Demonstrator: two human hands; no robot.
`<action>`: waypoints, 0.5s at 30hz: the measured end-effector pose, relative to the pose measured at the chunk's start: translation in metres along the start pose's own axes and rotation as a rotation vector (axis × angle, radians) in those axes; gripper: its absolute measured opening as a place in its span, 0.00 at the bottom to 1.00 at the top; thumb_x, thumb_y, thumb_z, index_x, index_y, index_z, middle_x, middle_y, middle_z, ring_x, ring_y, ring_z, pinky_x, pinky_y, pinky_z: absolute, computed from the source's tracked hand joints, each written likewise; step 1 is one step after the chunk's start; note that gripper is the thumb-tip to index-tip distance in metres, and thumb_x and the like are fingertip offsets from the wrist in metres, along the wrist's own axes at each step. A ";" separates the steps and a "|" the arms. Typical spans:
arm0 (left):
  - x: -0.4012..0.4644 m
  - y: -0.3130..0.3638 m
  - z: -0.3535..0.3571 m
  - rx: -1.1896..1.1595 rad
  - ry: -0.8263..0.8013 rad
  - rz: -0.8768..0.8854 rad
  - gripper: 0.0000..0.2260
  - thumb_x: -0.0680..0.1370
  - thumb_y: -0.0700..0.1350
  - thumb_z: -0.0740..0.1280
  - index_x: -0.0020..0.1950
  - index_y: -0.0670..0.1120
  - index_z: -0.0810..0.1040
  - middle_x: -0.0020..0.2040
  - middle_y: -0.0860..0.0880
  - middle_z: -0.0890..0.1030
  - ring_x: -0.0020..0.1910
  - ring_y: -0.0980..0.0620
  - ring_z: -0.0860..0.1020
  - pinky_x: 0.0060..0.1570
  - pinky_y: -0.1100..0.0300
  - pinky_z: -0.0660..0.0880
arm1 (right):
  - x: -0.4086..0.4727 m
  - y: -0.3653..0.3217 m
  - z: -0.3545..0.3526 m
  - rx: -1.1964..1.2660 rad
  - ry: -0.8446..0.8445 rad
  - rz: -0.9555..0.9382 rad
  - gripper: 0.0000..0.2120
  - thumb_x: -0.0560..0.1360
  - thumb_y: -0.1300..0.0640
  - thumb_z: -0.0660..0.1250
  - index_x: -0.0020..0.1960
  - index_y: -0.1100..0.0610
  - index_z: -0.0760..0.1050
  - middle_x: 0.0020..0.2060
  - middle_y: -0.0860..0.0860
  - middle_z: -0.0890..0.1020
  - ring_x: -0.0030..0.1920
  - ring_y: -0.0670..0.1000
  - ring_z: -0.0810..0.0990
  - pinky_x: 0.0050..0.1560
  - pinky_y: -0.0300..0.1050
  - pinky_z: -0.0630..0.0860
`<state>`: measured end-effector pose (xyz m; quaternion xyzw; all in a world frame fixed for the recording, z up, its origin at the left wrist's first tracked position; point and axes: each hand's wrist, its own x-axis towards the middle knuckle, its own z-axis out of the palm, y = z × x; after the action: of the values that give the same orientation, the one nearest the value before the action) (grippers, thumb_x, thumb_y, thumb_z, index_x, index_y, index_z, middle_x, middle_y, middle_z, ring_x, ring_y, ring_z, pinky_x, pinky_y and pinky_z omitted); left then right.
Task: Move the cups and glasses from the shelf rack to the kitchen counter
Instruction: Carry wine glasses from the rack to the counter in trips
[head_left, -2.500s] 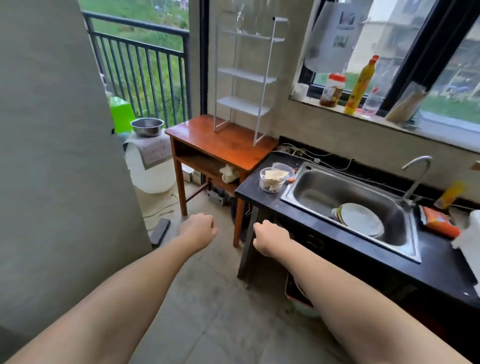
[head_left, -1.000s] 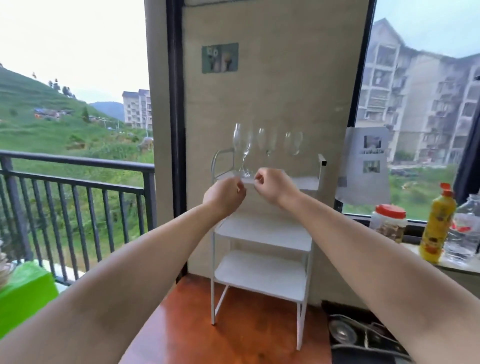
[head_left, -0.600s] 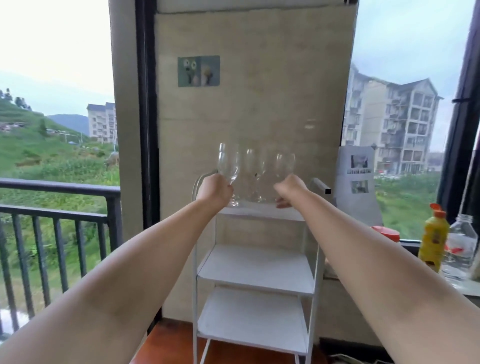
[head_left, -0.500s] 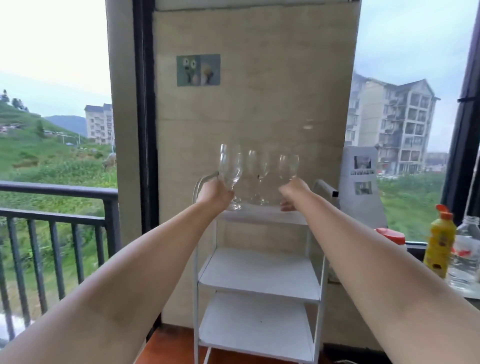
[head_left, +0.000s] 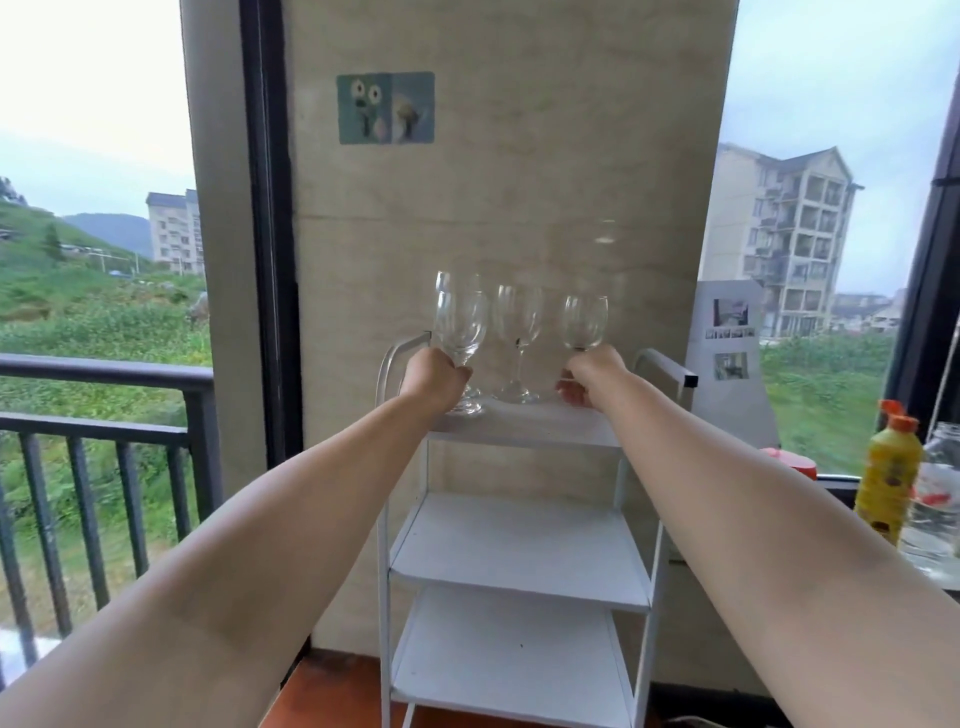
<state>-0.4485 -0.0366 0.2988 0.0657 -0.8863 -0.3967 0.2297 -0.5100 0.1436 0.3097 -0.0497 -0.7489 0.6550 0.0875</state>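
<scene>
Clear glass stemware stands on the top tier of a white metal shelf rack in the middle of the frame. Left hand is curled round the stem of the left wine glass, whose bowl rises above the fist and whose foot shows just below it at the shelf's front left corner; whether that foot touches the shelf cannot be told. Behind this glass another bowl rim shows, partly overlapped. Right hand pinches the stem of the right wine glass, the bowl sitting just above the knuckles and the foot hidden by the hand. Between the two hands the middle wine glass stands upright on the top tier, untouched. The two lower tiers hold nothing visible. At the right edge of the frame a yellow bottle with an orange cap stands on the window sill beside a clear bottle. A black balcony railing fills the lower left.
</scene>
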 end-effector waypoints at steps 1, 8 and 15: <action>0.000 0.001 0.000 -0.015 0.003 0.001 0.17 0.77 0.43 0.66 0.30 0.42 0.68 0.28 0.47 0.67 0.32 0.47 0.68 0.37 0.60 0.64 | -0.002 -0.001 -0.001 -0.010 0.001 -0.011 0.11 0.77 0.70 0.53 0.55 0.58 0.67 0.32 0.56 0.72 0.25 0.52 0.74 0.15 0.34 0.69; -0.014 0.020 -0.011 -0.108 0.030 0.029 0.11 0.77 0.44 0.66 0.37 0.40 0.74 0.30 0.46 0.72 0.31 0.47 0.71 0.36 0.59 0.67 | -0.026 -0.022 -0.011 0.003 -0.003 -0.081 0.12 0.77 0.69 0.56 0.58 0.59 0.70 0.36 0.56 0.75 0.27 0.52 0.76 0.16 0.36 0.71; -0.049 0.038 -0.032 -0.175 0.098 0.067 0.08 0.76 0.44 0.67 0.40 0.40 0.78 0.34 0.45 0.75 0.37 0.46 0.73 0.40 0.59 0.69 | -0.076 -0.043 -0.017 0.027 -0.117 -0.170 0.08 0.78 0.67 0.59 0.41 0.59 0.71 0.35 0.52 0.76 0.29 0.48 0.77 0.20 0.36 0.74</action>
<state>-0.3878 -0.0176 0.3281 0.0351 -0.8376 -0.4610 0.2910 -0.4304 0.1403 0.3493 0.0535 -0.7453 0.6570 0.0996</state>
